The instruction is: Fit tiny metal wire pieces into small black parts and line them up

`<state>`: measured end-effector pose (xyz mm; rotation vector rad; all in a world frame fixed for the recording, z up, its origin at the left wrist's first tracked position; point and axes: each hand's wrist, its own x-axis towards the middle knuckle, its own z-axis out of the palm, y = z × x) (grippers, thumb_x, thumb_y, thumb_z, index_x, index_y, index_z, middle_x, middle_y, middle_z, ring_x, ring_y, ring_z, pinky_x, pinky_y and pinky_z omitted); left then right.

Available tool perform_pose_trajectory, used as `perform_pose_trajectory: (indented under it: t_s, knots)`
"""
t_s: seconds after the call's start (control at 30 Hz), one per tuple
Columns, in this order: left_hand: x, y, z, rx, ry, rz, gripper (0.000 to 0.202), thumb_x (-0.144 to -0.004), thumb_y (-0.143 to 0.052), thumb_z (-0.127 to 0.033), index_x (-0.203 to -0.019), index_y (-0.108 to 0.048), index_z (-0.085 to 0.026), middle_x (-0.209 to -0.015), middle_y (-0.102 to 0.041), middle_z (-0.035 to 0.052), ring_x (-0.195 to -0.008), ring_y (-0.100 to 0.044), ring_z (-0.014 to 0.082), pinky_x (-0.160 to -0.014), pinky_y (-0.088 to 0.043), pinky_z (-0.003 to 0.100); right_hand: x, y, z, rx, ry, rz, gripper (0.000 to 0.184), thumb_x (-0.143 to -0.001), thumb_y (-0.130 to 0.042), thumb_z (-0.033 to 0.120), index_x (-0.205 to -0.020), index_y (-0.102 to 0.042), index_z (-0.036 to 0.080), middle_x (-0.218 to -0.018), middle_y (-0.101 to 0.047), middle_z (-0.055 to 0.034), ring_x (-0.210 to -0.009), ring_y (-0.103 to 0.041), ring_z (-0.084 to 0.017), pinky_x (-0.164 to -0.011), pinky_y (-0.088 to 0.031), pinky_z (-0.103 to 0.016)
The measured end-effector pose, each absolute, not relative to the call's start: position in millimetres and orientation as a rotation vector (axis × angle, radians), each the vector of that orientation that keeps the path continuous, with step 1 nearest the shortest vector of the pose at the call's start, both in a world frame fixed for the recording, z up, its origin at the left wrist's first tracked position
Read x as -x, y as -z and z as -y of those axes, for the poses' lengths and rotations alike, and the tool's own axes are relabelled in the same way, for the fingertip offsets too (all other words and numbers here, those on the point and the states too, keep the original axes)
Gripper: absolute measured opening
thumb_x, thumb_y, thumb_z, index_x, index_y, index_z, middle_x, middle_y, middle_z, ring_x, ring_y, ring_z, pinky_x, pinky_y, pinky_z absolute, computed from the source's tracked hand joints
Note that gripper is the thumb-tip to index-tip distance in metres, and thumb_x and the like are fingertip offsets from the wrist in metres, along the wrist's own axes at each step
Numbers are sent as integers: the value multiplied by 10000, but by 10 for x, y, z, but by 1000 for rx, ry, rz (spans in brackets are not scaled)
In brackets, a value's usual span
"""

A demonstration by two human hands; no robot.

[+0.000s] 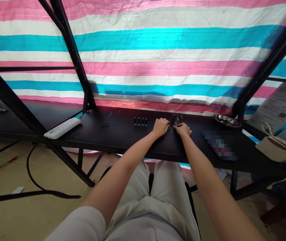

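Both my arms reach forward onto a black table (123, 137). My left hand (160, 127) rests on the tabletop with its fingers curled toward a cluster of small dark parts (175, 119). My right hand (183, 129) lies just to the right, fingers bent around the same small parts; what either hand grips is too small to make out. A row of several small dark upright pieces (140, 121) stands to the left of my left hand.
A white power bank (62, 128) lies at the table's left. A metal dish (227, 120) sits at the back right, a blurred flat item (219, 145) in front of it. A beige device with a cable (276, 149) and printed sheets (281, 107) lie far right. Black frame struts and a striped tarp stand behind.
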<state>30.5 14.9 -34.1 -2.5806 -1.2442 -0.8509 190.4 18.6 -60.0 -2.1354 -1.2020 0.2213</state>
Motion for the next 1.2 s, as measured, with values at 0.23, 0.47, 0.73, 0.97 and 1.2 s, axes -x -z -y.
perform_pose_trajectory:
  t_s: [0.23, 0.47, 0.73, 0.97, 1.2]
  knots:
    - [135, 384, 59, 2646, 1187, 1251, 148, -818, -582, -236, -945, -649, -198, -903, -659, 33, -871, -553, 179, -777, -402, 318, -1889, 576, -190, 2177, -279, 1138, 273, -642, -694, 440, -834, -663, 249, -985, -658, -73, -1027, -524, -270, -880, -309, -404]
    - [198, 454, 114, 2547, 1545, 1327, 120, -770, -622, -182, -889, -641, -187, -844, -661, 22, -813, -558, 161, -775, -445, 301, -1881, 562, -186, 2191, -302, 1112, 268, -642, -700, 425, -841, -672, 247, -973, -665, -69, -1007, -542, -255, -885, -310, -392]
    - [206, 449, 124, 2508, 1603, 1308, 94, -812, -576, -232, -885, -616, -188, -803, -646, 17, -776, -546, 147, -747, -457, 274, -1811, 522, -114, 2184, -225, 1107, 217, -672, -676, 404, -822, -681, 248, -957, -668, -64, -981, -545, -243, -875, -315, -388]
    - [198, 420, 172, 2556, 1524, 1314, 144, -842, -550, -300, -872, -623, -180, -802, -654, 20, -771, -542, 145, -742, -455, 269, -1811, 539, -119, 2180, -212, 1129, 210, -679, -662, 396, -824, -688, 247, -941, -668, -71, -972, -534, -252, -862, -303, -389]
    - [197, 426, 177, 2569, 1530, 1308, 181, -851, -540, -336, -834, -627, -177, -790, -656, 19, -757, -543, 137, -728, -455, 258, -1822, 558, -101, 2173, -199, 1157, 182, -706, -616, 357, -829, -690, 244, -935, -665, -67, -953, -534, -236, -859, -309, -376]
